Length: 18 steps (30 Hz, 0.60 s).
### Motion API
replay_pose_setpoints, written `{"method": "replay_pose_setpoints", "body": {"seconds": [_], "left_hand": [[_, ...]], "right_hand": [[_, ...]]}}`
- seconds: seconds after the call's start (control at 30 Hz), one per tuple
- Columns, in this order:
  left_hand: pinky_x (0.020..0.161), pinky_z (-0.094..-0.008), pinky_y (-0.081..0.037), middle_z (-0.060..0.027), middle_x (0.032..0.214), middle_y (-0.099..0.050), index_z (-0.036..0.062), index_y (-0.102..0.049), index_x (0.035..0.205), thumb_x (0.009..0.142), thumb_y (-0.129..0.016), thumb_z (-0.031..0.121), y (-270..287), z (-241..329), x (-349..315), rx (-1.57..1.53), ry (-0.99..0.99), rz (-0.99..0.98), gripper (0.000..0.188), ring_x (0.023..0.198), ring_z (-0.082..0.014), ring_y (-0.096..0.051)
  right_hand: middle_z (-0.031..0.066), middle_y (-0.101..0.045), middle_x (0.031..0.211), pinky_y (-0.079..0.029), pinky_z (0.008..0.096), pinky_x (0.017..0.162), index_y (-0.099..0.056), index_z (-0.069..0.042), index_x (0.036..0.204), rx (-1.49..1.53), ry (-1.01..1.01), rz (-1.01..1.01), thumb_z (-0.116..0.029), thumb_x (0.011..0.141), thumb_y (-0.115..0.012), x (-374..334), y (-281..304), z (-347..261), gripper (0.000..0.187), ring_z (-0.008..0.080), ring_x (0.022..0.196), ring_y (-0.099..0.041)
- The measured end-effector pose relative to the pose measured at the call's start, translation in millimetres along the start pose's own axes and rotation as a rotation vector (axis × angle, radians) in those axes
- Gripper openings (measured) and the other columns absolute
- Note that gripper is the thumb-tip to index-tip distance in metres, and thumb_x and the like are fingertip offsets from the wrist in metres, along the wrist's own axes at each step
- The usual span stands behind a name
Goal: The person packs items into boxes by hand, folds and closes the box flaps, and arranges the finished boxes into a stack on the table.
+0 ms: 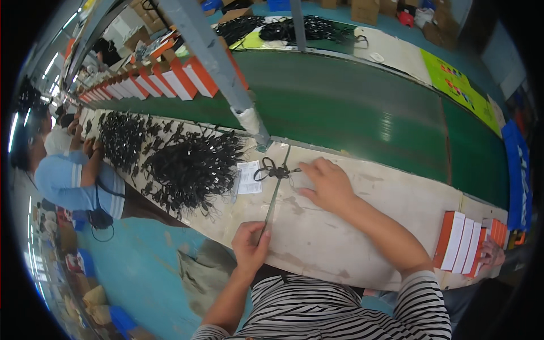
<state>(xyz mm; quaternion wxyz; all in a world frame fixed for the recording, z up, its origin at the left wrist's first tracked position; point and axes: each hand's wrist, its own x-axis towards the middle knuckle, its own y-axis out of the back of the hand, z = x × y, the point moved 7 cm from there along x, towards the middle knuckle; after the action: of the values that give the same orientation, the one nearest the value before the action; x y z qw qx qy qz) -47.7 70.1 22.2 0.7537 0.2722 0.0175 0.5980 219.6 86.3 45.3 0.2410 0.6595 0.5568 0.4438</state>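
Observation:
A small looped bundle of black cable (275,171) lies on the pale worktop in front of me. A thin dark green strap (273,201) runs past it toward the table's near edge. My left hand (250,245) pinches the near end of this strap between thumb and fingers. To the right of the bundle, my right hand (328,184) has thumb and forefinger spread. Its forefinger is at the bundle's right end; I cannot tell whether they touch. A white printed slip (249,177) lies just left of the bundle.
A large heap of black cables (190,164) covers the worktop to the left, beside a person in blue (71,181). Beyond the worktop runs a green conveyor belt (362,113), with a metal post (218,62) before it. Another person's hand (492,252) is at orange-white boxes (459,243) on the right.

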Motion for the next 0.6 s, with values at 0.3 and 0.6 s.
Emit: {"method": "replay_pose_setpoints", "body": {"seconds": [0.3,0.6], "left_hand": [[0.074,-0.0390,-0.056,-0.0132,0.094,-0.073,0.0056,-0.074,0.100,0.083,-0.081,0.009,-16.9,2.0,7.9,0.113,-0.098,-0.085,0.019,0.084,-0.0319,-0.071],[0.070,-0.0398,-0.055,-0.0128,0.092,-0.071,0.0059,-0.073,0.100,0.083,-0.081,0.011,-19.1,0.7,5.3,0.189,-0.114,-0.095,0.019,0.080,-0.0323,-0.069]], "right_hand": [[0.0092,-0.065,0.093,-0.056,0.0464,0.078,-0.076,-0.010,0.105,0.012,0.051,-0.005,-0.022,0.091,-0.076,53.4,-76.8,-33.7,0.018,0.0325,0.088,-0.068],[0.0113,-0.070,0.098,-0.056,0.0442,0.075,-0.072,-0.010,0.124,0.237,0.151,0.151,-0.029,0.093,-0.077,60.8,-35.1,-23.4,0.037,0.0337,0.087,-0.069]]}}
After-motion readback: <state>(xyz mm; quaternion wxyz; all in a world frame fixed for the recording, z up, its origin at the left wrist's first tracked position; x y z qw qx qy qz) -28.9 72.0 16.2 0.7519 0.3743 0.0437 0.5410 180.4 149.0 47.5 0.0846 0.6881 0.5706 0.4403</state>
